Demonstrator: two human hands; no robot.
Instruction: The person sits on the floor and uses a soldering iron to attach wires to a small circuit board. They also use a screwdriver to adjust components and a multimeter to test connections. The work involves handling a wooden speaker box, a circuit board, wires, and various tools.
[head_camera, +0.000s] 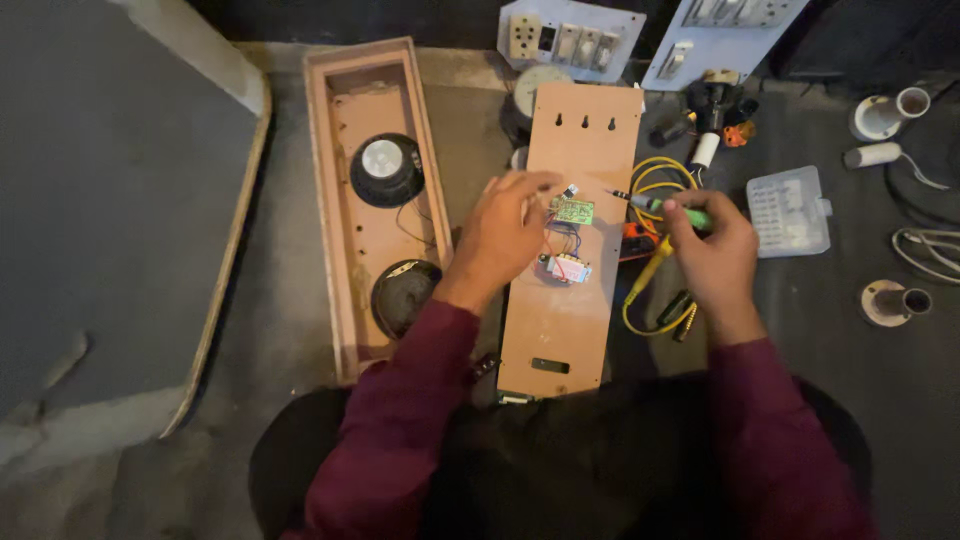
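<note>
1. Head view: the right hand (712, 248) pinches a green-handled screwdriver (668, 208), grip pressed together round the handle; its shaft lies nearly level, long axis left to right, tip aimed left at the small green circuit board (573, 210)
2. The left hand (505, 232) rests with fingers spread loosely on the long wooden panel (555, 320), fingertips just beside the board and holding nothing; this hand is nearer the board, which lies left of the tool's tip
3. A second small module (569, 268) with red and blue wires sits just below the board
4. The panel lies lengthways away from the person on a dark floor, beside an open wooden speaker box (340, 210) holding two speakers; yellow cable (655, 175), switch plates (570, 40) and a clear plastic case (790, 210) lie around
</note>
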